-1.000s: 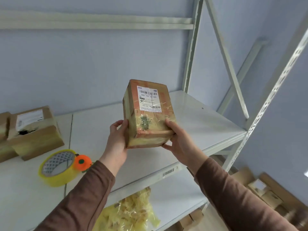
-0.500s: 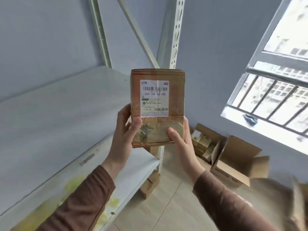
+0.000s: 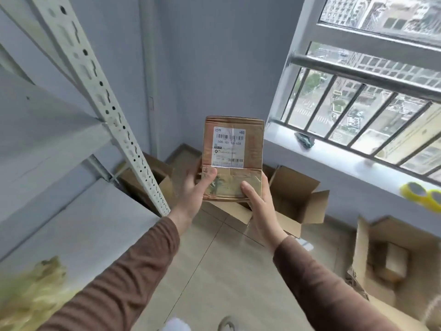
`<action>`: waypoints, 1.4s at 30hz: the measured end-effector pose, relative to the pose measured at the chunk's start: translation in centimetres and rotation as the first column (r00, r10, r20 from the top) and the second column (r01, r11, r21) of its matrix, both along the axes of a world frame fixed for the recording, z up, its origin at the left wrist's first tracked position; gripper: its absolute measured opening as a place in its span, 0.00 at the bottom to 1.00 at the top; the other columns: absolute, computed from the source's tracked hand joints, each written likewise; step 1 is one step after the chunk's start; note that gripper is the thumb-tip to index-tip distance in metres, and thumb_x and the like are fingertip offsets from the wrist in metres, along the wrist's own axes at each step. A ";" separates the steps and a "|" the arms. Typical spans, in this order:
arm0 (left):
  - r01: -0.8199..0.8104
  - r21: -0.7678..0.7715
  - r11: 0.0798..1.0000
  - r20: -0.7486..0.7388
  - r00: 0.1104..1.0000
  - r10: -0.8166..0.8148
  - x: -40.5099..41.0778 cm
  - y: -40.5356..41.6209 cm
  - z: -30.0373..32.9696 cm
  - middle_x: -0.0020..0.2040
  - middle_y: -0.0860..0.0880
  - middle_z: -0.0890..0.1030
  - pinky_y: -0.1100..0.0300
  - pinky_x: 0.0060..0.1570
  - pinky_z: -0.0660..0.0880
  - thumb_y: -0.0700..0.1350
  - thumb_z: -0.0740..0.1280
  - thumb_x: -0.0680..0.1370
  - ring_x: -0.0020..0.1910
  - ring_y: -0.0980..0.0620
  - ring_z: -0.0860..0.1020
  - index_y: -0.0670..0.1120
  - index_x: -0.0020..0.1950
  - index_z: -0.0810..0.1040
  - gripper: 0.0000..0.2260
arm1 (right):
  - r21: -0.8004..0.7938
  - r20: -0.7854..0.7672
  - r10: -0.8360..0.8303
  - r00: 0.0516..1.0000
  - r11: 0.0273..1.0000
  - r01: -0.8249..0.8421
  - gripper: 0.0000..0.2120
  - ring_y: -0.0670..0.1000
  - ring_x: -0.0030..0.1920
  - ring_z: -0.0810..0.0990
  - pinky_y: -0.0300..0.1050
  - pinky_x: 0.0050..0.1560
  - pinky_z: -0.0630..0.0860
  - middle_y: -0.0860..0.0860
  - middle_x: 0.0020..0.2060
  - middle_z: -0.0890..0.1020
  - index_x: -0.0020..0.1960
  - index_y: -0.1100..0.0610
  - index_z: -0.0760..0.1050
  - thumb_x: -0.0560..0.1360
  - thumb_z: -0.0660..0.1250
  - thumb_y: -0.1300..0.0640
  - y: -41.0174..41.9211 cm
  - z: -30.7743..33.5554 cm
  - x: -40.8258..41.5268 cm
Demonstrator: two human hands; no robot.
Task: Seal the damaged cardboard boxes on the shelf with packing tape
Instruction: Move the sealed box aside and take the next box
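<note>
Swung away from the shelf [image 3: 59, 144], the taped box [image 3: 233, 158] now hangs upright over the floor, long axis vertical, label facing the person. Left hand [image 3: 195, 187] and right hand [image 3: 259, 201] grip its lower corners. Open cartons [image 3: 296, 199] lie beyond; tape rolls [image 3: 422, 194] sit on the windowsill's right end.

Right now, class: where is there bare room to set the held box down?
Bare shelf board between the upright post and yellow bags; bare floor tiles below the box. Crowded: open cartons under the windowsill.
</note>
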State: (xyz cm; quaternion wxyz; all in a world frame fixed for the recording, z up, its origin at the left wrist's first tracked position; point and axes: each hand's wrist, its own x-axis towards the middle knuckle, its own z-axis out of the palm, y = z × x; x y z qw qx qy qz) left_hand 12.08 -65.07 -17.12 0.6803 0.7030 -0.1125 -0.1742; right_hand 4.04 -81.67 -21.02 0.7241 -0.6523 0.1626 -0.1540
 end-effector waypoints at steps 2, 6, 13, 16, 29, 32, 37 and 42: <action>0.013 0.018 1.000 -0.082 0.997 -0.011 0.7 -2.5 -1.9 0.59 0.62 0.83 0.54 0.64 0.75 0.66 0.71 0.75 0.58 0.62 0.82 0.65 0.63 0.77 0.18 | -0.006 -0.040 -0.009 0.999 1.000 0.008 0.31 0.53 0.75 0.71 0.62 0.76 0.66 0.50 0.73 0.74 0.76 0.41 0.68 0.75 0.71 0.39 -2.5 -1.7 0.7; 0.052 0.059 0.997 -0.161 0.986 -0.042 2.3 -7.2 -5.5 0.63 0.57 0.83 0.58 0.62 0.76 0.55 0.72 0.79 0.61 0.59 0.81 0.57 0.70 0.75 0.19 | 0.046 -0.099 -0.012 0.995 0.999 0.016 0.23 0.51 0.70 0.77 0.62 0.73 0.70 0.47 0.67 0.80 0.71 0.39 0.74 0.76 0.71 0.43 -6.5 -4.5 1.8; 0.129 0.160 0.979 -0.306 0.949 -0.075 6.7 -15.3 -12.7 0.68 0.49 0.78 0.57 0.61 0.77 0.51 0.76 0.76 0.63 0.53 0.80 0.51 0.73 0.63 0.31 | 0.143 -0.288 -0.065 0.955 0.984 0.110 0.29 0.51 0.66 0.81 0.58 0.72 0.72 0.48 0.64 0.83 0.73 0.46 0.72 0.73 0.72 0.44 -14.6 -11.3 4.7; 0.231 0.202 0.952 -0.370 0.918 -0.144 8.8 -19.3 -16.4 0.67 0.49 0.78 0.52 0.65 0.76 0.55 0.77 0.72 0.63 0.54 0.79 0.53 0.70 0.65 0.32 | 0.168 -0.385 -0.137 0.913 0.962 0.215 0.25 0.53 0.63 0.82 0.55 0.68 0.75 0.49 0.61 0.84 0.72 0.48 0.72 0.77 0.71 0.51 -18.3 -14.5 5.9; 0.434 0.249 0.866 -0.597 0.773 -0.216 11.3 -37.1 -33.4 0.74 0.54 0.63 0.59 0.69 0.63 0.55 0.73 0.78 0.69 0.56 0.66 0.58 0.81 0.58 0.36 | 0.204 -0.676 -0.227 0.701 0.857 0.474 0.11 0.51 0.56 0.85 0.48 0.52 0.76 0.50 0.56 0.87 0.65 0.50 0.77 0.84 0.63 0.53 -34.3 -30.4 8.0; 0.346 0.285 0.894 -0.669 0.739 -0.073 11.3 -40.7 -38.8 0.79 0.53 0.63 0.51 0.76 0.62 0.58 0.73 0.76 0.76 0.51 0.64 0.57 0.82 0.58 0.38 | 0.212 -0.703 -0.225 0.675 0.839 0.501 0.11 0.53 0.56 0.84 0.49 0.51 0.77 0.50 0.56 0.87 0.65 0.51 0.77 0.84 0.63 0.54 -37.8 -35.8 9.2; 0.155 0.263 0.952 -0.830 0.540 0.141 11.4 -46.1 -47.3 0.80 0.50 0.62 0.52 0.74 0.63 0.61 0.72 0.76 0.76 0.46 0.65 0.53 0.83 0.54 0.42 | 0.205 -0.722 -0.227 0.654 0.833 0.515 0.14 0.57 0.62 0.81 0.62 0.70 0.73 0.52 0.61 0.84 0.69 0.53 0.73 0.84 0.64 0.56 -42.2 -45.0 11.1; -0.067 0.213 0.975 -0.887 0.405 0.222 12.2 -50.7 -55.6 0.83 0.49 0.57 0.50 0.80 0.57 0.54 0.72 0.79 0.80 0.44 0.62 0.51 0.85 0.43 0.45 | 0.225 -0.741 -0.226 0.632 0.804 0.551 0.16 0.58 0.61 0.82 0.62 0.68 0.75 0.54 0.62 0.83 0.71 0.52 0.72 0.84 0.65 0.56 -45.2 -53.8 12.5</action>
